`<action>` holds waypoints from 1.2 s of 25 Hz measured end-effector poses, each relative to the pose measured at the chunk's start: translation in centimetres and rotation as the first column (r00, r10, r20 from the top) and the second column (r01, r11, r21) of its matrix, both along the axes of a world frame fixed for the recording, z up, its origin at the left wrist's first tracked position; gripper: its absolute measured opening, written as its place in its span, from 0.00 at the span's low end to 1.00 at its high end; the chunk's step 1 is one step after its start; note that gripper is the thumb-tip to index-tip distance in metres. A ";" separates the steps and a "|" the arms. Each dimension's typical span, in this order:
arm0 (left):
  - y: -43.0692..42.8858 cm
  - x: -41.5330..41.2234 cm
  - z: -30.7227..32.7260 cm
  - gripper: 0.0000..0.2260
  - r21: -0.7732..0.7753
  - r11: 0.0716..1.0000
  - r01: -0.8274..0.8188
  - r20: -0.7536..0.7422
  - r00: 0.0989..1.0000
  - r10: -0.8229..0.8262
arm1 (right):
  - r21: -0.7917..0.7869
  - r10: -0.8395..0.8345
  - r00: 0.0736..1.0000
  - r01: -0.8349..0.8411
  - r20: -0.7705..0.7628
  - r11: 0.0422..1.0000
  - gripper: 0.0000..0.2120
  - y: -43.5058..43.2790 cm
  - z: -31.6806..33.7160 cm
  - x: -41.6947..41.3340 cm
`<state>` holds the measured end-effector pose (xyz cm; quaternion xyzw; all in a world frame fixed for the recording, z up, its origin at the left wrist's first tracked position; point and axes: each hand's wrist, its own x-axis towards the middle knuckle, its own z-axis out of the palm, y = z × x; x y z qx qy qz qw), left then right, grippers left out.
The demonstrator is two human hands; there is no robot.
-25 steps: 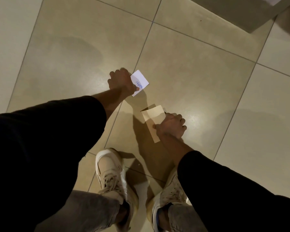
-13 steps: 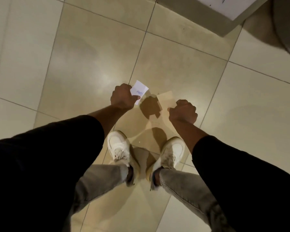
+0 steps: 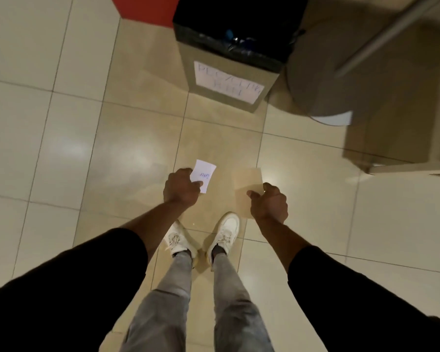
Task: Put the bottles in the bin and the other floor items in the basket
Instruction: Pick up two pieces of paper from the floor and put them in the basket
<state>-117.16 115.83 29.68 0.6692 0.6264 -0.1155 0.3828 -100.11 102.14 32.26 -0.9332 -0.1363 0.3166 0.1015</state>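
My left hand (image 3: 181, 189) pinches a small white paper note (image 3: 204, 174) with blue writing on it. My right hand (image 3: 269, 203) holds a tan sheet of card or paper (image 3: 247, 184) by its near right edge. Both are held above the tiled floor, in front of my feet. Ahead stands a cardboard bin (image 3: 208, 62) lined with a black bag, with a white handwritten label (image 3: 228, 81) on its front. Something blue shows inside it; what it is I cannot tell. No basket is in view.
A red surface (image 3: 148, 8) lies behind the bin at upper left. To the bin's right stands a round grey base (image 3: 313, 80) with a slanted metal bar (image 3: 386, 31), and a pale furniture edge (image 3: 404, 168) reaches in from the right. Beige floor tiles surround my white shoes (image 3: 201, 236).
I have risen from a crouch to standing, lifting the white note and the tan sheet off the floor. The view has tilted up, bringing the labelled bin into sight.
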 end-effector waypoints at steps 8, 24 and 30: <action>-2.7 5.0 12.1 0.14 0.034 0.989 0.140 0.053 0.988 -0.142 | 0.056 -0.116 0.991 0.120 -0.068 0.991 0.18 -4.4 10.3 4.2; -3.8 17.0 24.6 0.11 -0.075 0.988 0.137 0.310 0.945 -0.107 | 0.334 -0.365 0.928 0.366 -0.067 0.869 0.18 -9.1 21.2 14.2; 1.2 24.2 25.4 0.08 -0.099 0.987 0.126 0.362 0.928 -0.082 | 0.383 -0.407 0.912 0.395 -0.053 0.835 0.18 -4.5 22.9 20.7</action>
